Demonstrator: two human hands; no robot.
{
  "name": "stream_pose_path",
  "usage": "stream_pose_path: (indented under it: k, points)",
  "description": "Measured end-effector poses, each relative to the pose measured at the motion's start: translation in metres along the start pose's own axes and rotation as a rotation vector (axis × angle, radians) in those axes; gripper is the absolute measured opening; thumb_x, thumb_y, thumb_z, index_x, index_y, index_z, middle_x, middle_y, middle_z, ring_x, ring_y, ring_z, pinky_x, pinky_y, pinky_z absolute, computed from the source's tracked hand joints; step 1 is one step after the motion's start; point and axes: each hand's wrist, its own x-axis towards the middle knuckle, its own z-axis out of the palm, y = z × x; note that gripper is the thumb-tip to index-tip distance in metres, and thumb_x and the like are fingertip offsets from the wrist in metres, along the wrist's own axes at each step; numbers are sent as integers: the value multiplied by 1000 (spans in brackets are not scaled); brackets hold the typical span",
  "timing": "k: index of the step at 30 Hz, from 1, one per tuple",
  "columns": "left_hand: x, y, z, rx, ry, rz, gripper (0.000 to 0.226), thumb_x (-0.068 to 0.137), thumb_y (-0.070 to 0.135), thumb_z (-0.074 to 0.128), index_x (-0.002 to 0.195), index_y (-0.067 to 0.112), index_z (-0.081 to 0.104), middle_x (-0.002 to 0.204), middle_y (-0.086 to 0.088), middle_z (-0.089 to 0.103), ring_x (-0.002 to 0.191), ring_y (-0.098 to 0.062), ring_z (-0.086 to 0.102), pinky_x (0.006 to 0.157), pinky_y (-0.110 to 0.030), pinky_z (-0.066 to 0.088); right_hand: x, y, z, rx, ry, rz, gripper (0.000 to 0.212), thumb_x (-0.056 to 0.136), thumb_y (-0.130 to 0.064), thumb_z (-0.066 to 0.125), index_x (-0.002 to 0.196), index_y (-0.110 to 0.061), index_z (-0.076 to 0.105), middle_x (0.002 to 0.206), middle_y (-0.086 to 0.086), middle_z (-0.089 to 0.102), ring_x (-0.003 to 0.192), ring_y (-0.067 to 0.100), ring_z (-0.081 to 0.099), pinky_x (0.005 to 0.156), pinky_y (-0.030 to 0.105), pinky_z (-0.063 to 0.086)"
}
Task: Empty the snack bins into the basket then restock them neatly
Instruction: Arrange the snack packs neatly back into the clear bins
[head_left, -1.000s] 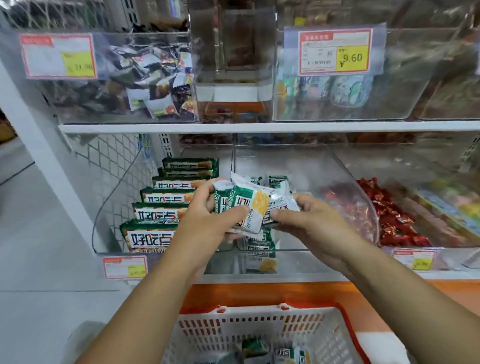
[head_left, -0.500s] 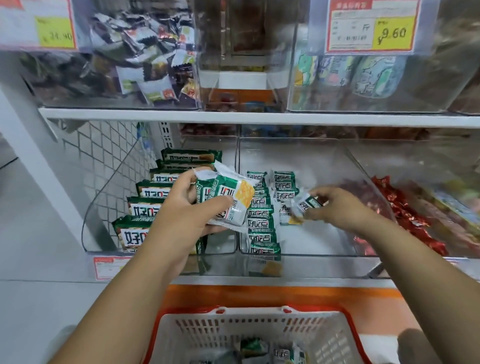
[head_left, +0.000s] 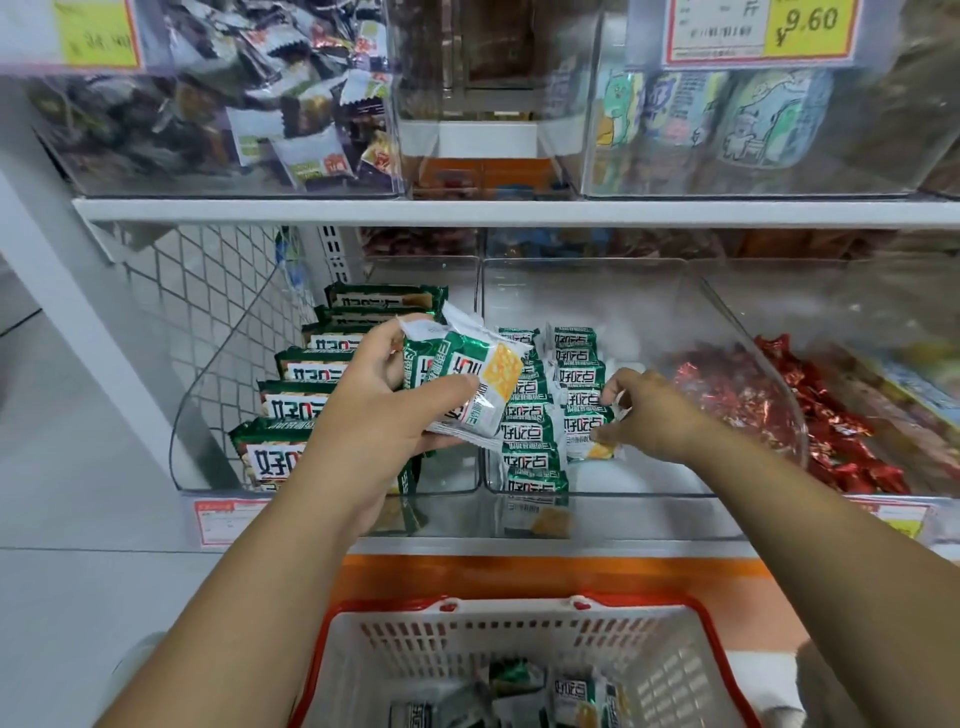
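Note:
My left hand (head_left: 387, 410) grips a small stack of green-and-white snack packets (head_left: 467, 382) in front of the lower shelf. My right hand (head_left: 647, 410) reaches into the clear middle bin (head_left: 649, 488) and pinches one small green packet (head_left: 592, 434) at the front of the right row. Two neat rows of the same packets (head_left: 530, 431) lie in that bin. The clear left bin (head_left: 208, 415) holds a row of larger green packs (head_left: 296, 405). The white basket with a red rim (head_left: 519, 639) sits below with a few packets (head_left: 566, 696) inside.
A clear bin of red-wrapped sweets (head_left: 831, 415) stands to the right. The upper shelf (head_left: 519, 210) carries bins of dark mixed snacks (head_left: 249, 104) and cartoon-printed packs (head_left: 727, 124), with price labels (head_left: 758, 31). A wire mesh panel (head_left: 208, 291) closes the left side.
The right hand left the stack, carried one packet into the middle bin and has set it at the front of the right row. The left hand keeps holding the stack.

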Motion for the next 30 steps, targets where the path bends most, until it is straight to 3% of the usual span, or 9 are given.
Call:
stream_pose_path:
  k: [4, 6, 9, 11, 15, 20, 23, 26, 30]
  points:
    - [-7, 2, 6, 21, -39, -14, 53, 84, 10, 72, 130, 27, 50, 121, 4, 69, 89, -20, 74, 81, -45, 60, -15, -14, -16, -21, 100, -38, 47, 79, -37, 76, 119, -19, 56, 121, 11, 46, 92, 22, 57, 85, 27, 43]
    - [-11, 2, 10, 34, -75, -22, 54, 83, 9, 74, 129, 25, 51, 119, 3, 70, 89, -21, 74, 79, -44, 61, -36, -35, -30, 180, 177, -121, 35, 84, -37, 71, 113, -20, 62, 111, 10, 57, 91, 21, 61, 87, 32, 48]
    - [-17, 1, 18, 53, -130, -16, 53, 80, 9, 76, 126, 24, 54, 110, 7, 74, 90, -21, 74, 76, -41, 61, -83, -69, -46, 647, -16, -216, 28, 87, -38, 63, 105, -17, 66, 97, 7, 70, 87, 18, 68, 82, 36, 55]
    - [-20, -1, 22, 51, -155, -22, 56, 77, 13, 78, 126, 23, 53, 109, 7, 74, 92, -22, 74, 72, -38, 61, -107, -80, -43, 723, -140, -261, 40, 75, -41, 69, 107, -18, 62, 92, 2, 72, 83, 15, 69, 80, 35, 56]
    - [-26, -3, 28, 25, -159, -27, 63, 67, 29, 78, 125, 22, 54, 111, 2, 73, 92, -22, 74, 67, -31, 60, -115, -78, -31, 840, -130, -206, 36, 77, -16, 77, 108, -17, 59, 91, 1, 74, 75, 13, 68, 76, 35, 56]
    - [-24, -5, 21, -27, -75, -42, 41, 86, 12, 71, 117, 32, 56, 123, 5, 63, 90, -16, 74, 74, -32, 61, -98, -54, -49, 876, 71, -102, 27, 79, 0, 69, 101, -15, 64, 105, 15, 69, 85, 23, 69, 80, 34, 58]
    - [-22, -4, 13, -12, -44, -17, 46, 88, 6, 68, 126, 25, 51, 117, 10, 68, 84, -16, 75, 72, -35, 62, -78, -28, -53, 660, 176, 2, 30, 73, -5, 75, 96, -16, 60, 99, 13, 68, 82, 21, 66, 81, 37, 57]
    - [-20, -3, 8, 31, -45, 26, 34, 89, 4, 66, 107, 28, 50, 78, 34, 69, 78, -3, 72, 66, -31, 62, -60, -13, -44, 354, 71, 25, 25, 72, -9, 79, 87, -21, 63, 81, -1, 71, 77, 19, 65, 73, 32, 50]
    - [-19, -1, 4, 67, -49, 33, 30, 89, 6, 67, 107, 26, 55, 95, 17, 75, 81, -10, 73, 63, -32, 62, -38, -7, -26, 158, 12, 64, 30, 68, -14, 84, 84, -12, 59, 70, 1, 65, 67, 19, 59, 59, 28, 41]
